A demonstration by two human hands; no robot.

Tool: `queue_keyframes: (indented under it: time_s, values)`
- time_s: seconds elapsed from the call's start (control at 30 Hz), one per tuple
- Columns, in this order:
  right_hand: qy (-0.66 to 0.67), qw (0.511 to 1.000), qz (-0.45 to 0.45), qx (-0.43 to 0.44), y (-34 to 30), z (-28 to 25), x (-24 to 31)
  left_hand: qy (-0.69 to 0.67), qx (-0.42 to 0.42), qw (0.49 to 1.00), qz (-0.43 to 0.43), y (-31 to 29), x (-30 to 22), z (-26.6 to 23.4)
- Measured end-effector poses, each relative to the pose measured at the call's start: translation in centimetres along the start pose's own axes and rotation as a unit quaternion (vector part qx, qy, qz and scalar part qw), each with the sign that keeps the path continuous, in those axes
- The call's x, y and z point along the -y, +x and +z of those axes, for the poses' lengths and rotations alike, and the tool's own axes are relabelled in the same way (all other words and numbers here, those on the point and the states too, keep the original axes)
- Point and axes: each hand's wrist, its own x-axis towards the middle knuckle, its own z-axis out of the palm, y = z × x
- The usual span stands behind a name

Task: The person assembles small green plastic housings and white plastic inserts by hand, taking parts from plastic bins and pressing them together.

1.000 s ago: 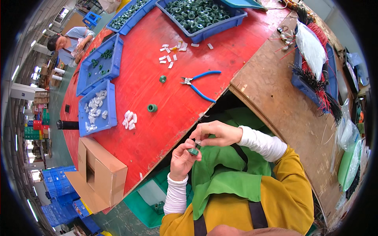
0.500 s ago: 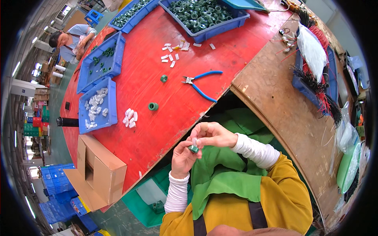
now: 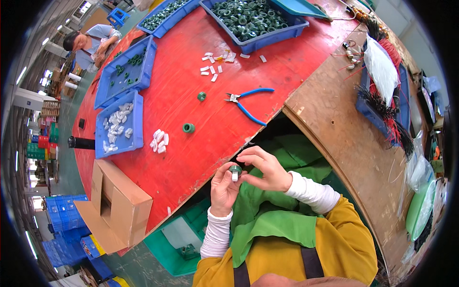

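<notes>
Fingers of the left hand (image 3: 224, 186) and right hand (image 3: 264, 168) pinched closed around a small green ring (image 3: 235, 169) with a white clip (image 3: 234, 176) at frame centre.

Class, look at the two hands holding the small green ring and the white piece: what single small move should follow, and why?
Probably press the white piece further into the green ring. The left hand and right hand pinch both together above the lap, and the piece sticks out below the ring, seemingly not fully seated.

— Where are the pliers (image 3: 248, 103) on the worktop (image 3: 191, 71)?
— Middle. Two loose rings (image 3: 189, 127) lie to their left, trays (image 3: 119, 124) farther left, a full bin (image 3: 253, 19) behind them, a cardboard box (image 3: 117, 205) at the near-left edge
</notes>
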Motion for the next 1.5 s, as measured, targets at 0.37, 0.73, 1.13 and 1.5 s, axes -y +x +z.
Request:
queue_keyframes:
  time_s: [0.37,0.73,1.13,1.5]
  values:
    - [-0.192,0.959,-0.206,-0.004,1.6,-0.3,0.3,0.162,-0.084,0.983,0.005,0.1,-0.4,2.2]
    - [-0.227,0.957,-0.176,-0.046,1.0,1.0,0.1,0.104,-0.095,0.989,0.038,0.8,0.2,1.7]
    - [-0.205,0.96,-0.168,-0.091,0.7,0.6,0.2,0.095,-0.116,0.984,0.093,1.5,2.1,1.5]
    - [-0.134,0.989,-0.068,-0.018,3.4,-2.4,-0.1,0.359,-0.051,0.923,0.128,0.8,0.1,3.2]
